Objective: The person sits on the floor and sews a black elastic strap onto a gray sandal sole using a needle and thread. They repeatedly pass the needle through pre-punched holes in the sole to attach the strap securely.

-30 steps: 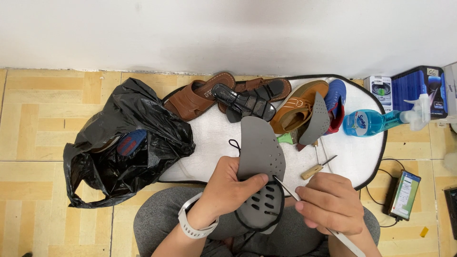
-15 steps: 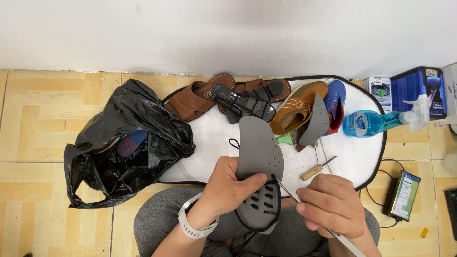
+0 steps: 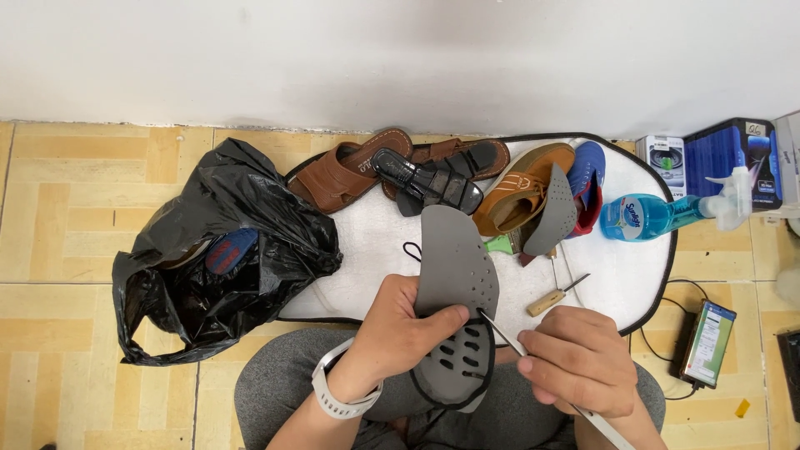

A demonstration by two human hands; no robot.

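Your left hand (image 3: 398, 329) grips a grey perforated insole (image 3: 454, 275) while your right hand (image 3: 575, 362) holds a thin tool (image 3: 502, 330) against it.

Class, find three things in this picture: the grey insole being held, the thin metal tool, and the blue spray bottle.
grey insole (image 3: 454, 258): head view, on its bare upper half.
thin metal tool (image 3: 498, 327): head view, on its shaft by the insole.
blue spray bottle (image 3: 646, 217): head view, on its body.
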